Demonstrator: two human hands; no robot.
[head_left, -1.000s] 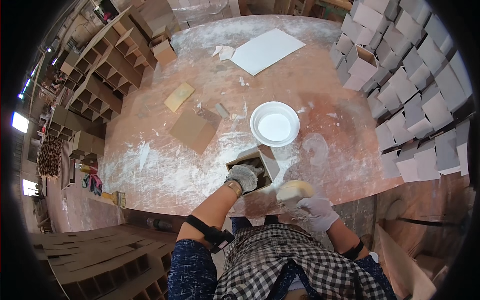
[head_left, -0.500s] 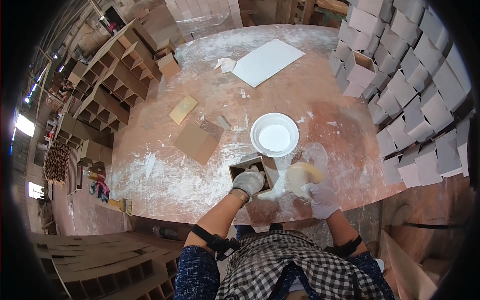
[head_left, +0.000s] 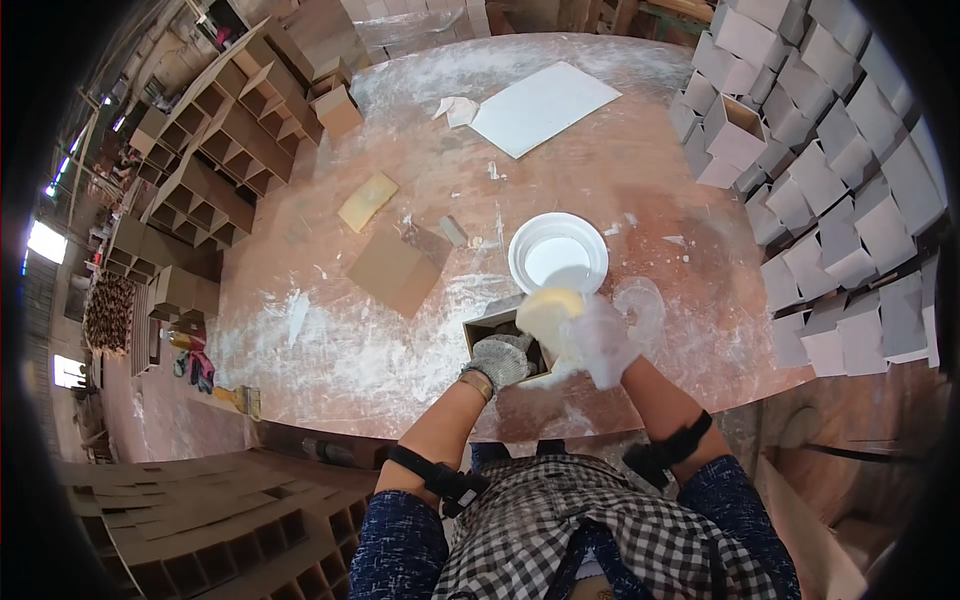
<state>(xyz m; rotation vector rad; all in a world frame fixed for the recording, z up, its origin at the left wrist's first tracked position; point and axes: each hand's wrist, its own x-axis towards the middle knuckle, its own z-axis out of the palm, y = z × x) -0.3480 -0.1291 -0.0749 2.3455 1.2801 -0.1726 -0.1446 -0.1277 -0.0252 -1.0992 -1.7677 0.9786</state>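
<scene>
My left hand, in a grey work glove, reaches into an open cardboard box near the front of the table and holds it; the fingertips are hidden inside. My right hand, in a pale glove, is smeared by motion. It grips a yellow sponge with a whitish side, at the box's right side. Just behind the sponge stands a white bowl of white liquid. A flat brown board lies to the left of the box, with a small grey block beside it.
White smears cover the wooden table. Grey-white boxes stack high along the right, bare brown boxes along the left. A white sheet, a crumpled white cloth and a yellow piece lie farther back. A brush rests at the left edge.
My right hand has swung left with the sponge, from right of the box to its right side. My left hand stays in the box. The view has shifted slightly.
</scene>
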